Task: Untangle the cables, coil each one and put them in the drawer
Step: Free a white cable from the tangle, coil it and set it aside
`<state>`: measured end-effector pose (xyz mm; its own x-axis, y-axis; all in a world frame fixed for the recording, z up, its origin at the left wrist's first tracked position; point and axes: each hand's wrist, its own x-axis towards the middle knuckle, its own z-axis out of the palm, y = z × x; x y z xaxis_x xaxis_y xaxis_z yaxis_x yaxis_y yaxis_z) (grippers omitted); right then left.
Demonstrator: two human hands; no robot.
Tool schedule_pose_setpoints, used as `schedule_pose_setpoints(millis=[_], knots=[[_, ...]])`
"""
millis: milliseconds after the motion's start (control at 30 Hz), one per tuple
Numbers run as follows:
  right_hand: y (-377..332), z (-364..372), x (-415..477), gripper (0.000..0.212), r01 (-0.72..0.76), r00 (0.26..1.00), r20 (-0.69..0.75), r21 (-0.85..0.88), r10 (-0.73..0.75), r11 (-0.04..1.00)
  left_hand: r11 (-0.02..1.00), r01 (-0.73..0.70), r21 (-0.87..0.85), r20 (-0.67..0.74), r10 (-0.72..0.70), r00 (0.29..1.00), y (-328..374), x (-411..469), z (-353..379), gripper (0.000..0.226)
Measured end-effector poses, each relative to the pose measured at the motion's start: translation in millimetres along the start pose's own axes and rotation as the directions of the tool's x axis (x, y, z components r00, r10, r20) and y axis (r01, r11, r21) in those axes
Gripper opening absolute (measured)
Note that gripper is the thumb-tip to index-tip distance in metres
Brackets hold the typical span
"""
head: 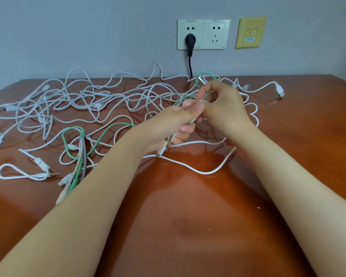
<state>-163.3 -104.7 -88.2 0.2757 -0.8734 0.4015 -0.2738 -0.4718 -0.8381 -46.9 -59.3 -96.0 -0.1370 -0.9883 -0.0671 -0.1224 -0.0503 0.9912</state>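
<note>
Left hand: curled tight round a bunch of white and green strands, with a connector dangling just below the fist.
Right hand: fingers bent in, pinching a thin strand just above the left thumb. It looks like it's picking at a knot.
Tangle: a big white sprawl across the far left and middle of the table, strands crossing everywhere.
Green cable: threads out of the mess and up into the hands.
White loop: trails from the hands toward the near edge, lying loose.
Done: nothing that I can see, not one coil anywhere.
Left: the lot, I'd say. Free each cable, coil it, stow it.
Drawer: not in view.
Wall: sockets, with a black plug in one.
</note>
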Motion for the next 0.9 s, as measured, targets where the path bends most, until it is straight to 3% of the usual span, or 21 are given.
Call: schedule_pose_setpoints(millis=[133,267,367,433,533,733,900], knots=[[-2,2,4,0.029,-0.024,0.998,-0.048,0.119,0.03,0.993,0.998,-0.057,-0.027,-0.04,0.056,0.998,-1,1,-3,0.032],[4,2,6,0.033,-0.059,0.997,-0.055,0.053,0.062,0.997,0.996,-0.073,-0.06,-0.176,0.061,0.983,-1,4,-6,0.036],[5,3,1,0.026,0.021,0.998,-0.055,-0.217,-0.033,0.976,0.992,-0.085,-0.096,-0.276,0.056,0.96,-1,5,-10,0.036],[0,3,-5,0.017,0.102,0.994,0.009,-0.468,-0.111,0.878,0.984,-0.117,-0.136,-0.332,0.066,0.941,-2,7,-12,0.035],[-7,4,-11,0.021,0.189,0.979,0.059,-0.612,-0.194,0.768,0.973,-0.154,-0.172,-0.41,0.071,0.909,-2,8,-15,0.034],[-4,9,-11,0.014,0.336,0.942,0.189,-0.59,-0.279,0.735,0.982,-0.182,-0.05,-0.526,0.129,0.841,-2,10,-14,0.034],[4,21,-16,0.02,0.359,0.933,0.255,-0.591,-0.254,0.722,0.985,-0.156,0.076,-0.519,0.172,0.837,-6,13,-9,0.034]])
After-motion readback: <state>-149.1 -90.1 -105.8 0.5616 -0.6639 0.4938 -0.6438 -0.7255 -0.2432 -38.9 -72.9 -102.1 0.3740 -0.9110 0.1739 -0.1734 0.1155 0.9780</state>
